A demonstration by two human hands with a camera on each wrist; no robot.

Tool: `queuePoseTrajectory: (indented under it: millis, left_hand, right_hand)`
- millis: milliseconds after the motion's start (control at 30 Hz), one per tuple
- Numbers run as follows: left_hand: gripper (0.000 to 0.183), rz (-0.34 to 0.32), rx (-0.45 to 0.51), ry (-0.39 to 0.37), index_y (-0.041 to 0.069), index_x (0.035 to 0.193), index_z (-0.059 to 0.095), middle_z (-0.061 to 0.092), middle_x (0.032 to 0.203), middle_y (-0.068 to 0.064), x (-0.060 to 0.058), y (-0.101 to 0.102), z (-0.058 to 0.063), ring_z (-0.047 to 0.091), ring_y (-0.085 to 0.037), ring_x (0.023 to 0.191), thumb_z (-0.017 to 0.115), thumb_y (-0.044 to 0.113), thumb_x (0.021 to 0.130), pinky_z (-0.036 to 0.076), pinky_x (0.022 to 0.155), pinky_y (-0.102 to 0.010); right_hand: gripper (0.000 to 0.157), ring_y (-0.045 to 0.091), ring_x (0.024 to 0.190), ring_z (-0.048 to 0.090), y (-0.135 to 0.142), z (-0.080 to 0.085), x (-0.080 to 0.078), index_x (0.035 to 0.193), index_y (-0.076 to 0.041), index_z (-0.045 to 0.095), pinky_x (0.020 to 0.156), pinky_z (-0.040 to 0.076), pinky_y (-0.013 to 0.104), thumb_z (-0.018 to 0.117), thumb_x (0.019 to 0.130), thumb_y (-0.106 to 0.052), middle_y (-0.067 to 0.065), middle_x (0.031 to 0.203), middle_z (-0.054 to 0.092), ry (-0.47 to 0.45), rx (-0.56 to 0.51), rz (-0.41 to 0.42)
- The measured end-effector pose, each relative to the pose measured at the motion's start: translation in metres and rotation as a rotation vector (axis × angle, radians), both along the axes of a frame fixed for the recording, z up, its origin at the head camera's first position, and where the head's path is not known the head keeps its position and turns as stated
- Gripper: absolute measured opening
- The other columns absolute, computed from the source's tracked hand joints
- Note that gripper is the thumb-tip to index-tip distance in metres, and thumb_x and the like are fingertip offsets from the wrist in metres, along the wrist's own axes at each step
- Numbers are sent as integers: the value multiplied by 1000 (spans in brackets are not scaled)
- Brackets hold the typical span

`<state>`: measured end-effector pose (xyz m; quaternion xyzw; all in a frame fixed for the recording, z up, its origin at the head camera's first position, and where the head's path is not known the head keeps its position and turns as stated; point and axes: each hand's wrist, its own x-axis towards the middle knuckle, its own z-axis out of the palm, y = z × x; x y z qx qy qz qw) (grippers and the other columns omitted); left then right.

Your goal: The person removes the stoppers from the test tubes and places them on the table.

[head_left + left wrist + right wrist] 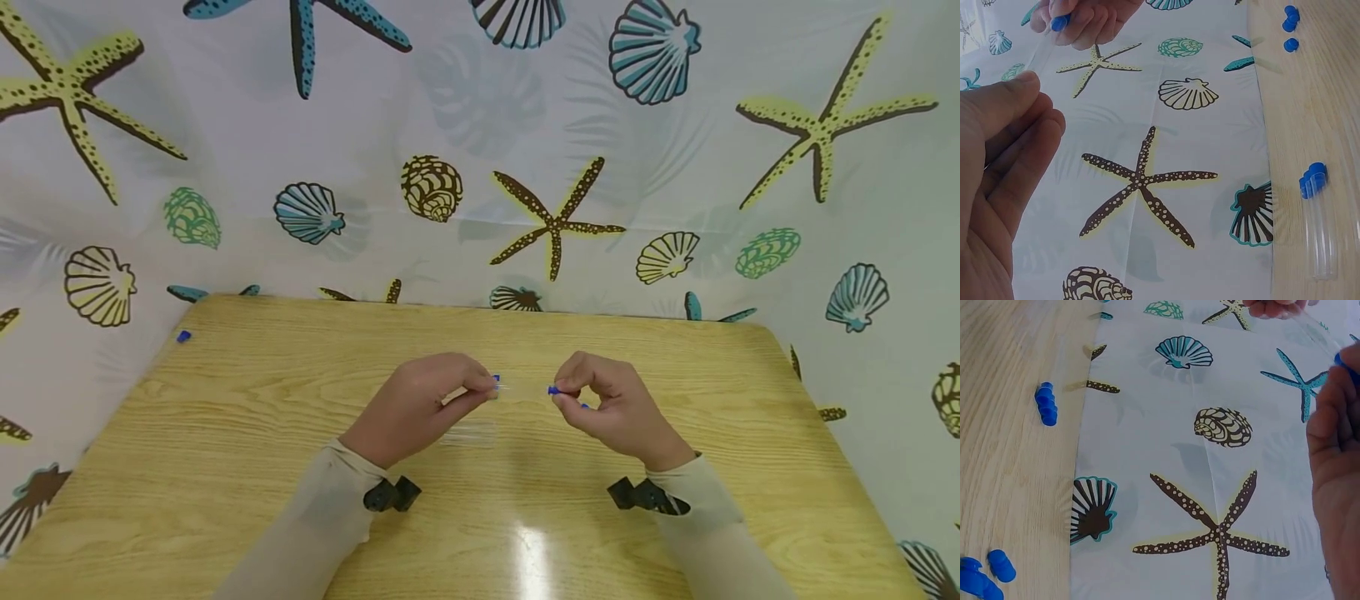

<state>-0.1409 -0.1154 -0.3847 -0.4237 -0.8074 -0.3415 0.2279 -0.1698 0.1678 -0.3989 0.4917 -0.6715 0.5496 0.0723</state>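
Observation:
Between the two hands stretches a thin, clear test tube. My left hand pinches one end of it with thumb and fingertips. At the opposite end sits a blue cap, which my right hand pinches between thumb and fingers. The cap is right at the tube's mouth; how far it is pushed on, I cannot tell. Both hands are raised over the wooden table. Beneath them, close to the left hand, clear tubes lie side by side on the tabletop.
Loose blue caps lie in small groups on the wood, some close to the clear tubes. One more blue cap is near the table's far left corner. A white cloth printed with shells and starfish hangs behind the table.

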Motion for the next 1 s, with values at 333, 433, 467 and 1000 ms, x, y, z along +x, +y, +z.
queuePoseTrajectory:
  millis: [333,433,467,1000]
  left_hand:
    - [18,28,0,-5,15,103,74,74,101,4,0,-2,4,71,-8,95,81,6,89,59,84,-25]
    - [21,-7,6,-10,15,104,74,75,102,4,-1,-2,3,71,-8,95,81,3,88,58,83,-24]
    - [21,-15,9,-10,15,104,73,75,102,3,0,-2,3,71,-9,95,81,3,88,58,83,-24]
    - [16,70,25,54,12,102,75,75,100,0,0,-3,3,73,-13,93,82,7,88,61,83,-30]
  right_hand:
    - [21,14,77,59,-2,-1,1,89,-10,61,70,53,26,66,95,10,11,89,67,26,4,-12]
    - [25,14,81,61,4,-1,-1,91,-9,62,71,54,26,65,92,15,13,90,68,-20,54,49]
    - [25,14,82,62,5,0,-2,91,-9,62,71,55,26,65,92,16,13,90,68,-32,61,61]
    - [13,11,74,58,-14,0,6,94,-7,63,70,52,20,62,104,-16,5,88,63,214,-65,-179]
